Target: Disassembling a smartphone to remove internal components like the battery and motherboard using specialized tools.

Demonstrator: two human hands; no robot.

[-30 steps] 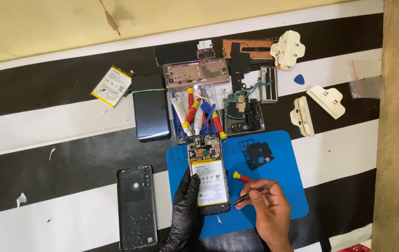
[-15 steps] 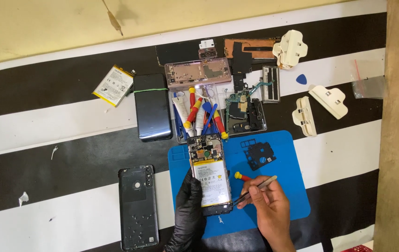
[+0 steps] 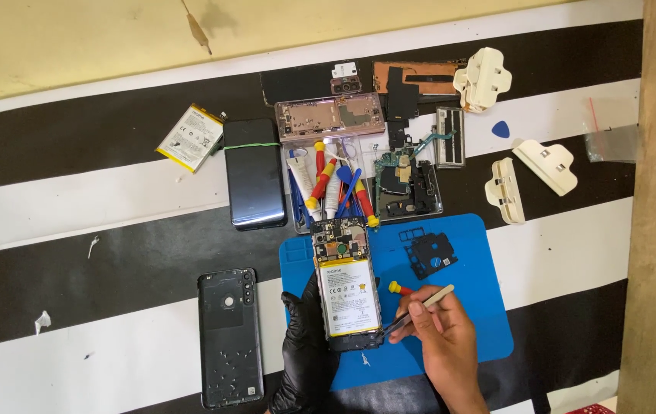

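Looking down, we see an opened phone point(image 3: 346, 291) lying lengthwise on a blue mat point(image 3: 481, 307), its battery exposed. Our left hand point(image 3: 309, 349), in a black glove, curls around the phone's lower left edge and steadies it. Our bare right hand point(image 3: 439, 337) sits just right of the phone, fingers pinched on a slim pale tool point(image 3: 420, 307) whose tip touches the phone's lower right corner. A black back cover point(image 3: 228, 337) lies on the striped surface point(image 3: 113, 192), left.

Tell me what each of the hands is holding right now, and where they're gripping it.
The black-gloved left hand steadies the opened black phone by its lower left edge. The bare right hand pinches slim metal tweezers mid-shaft.
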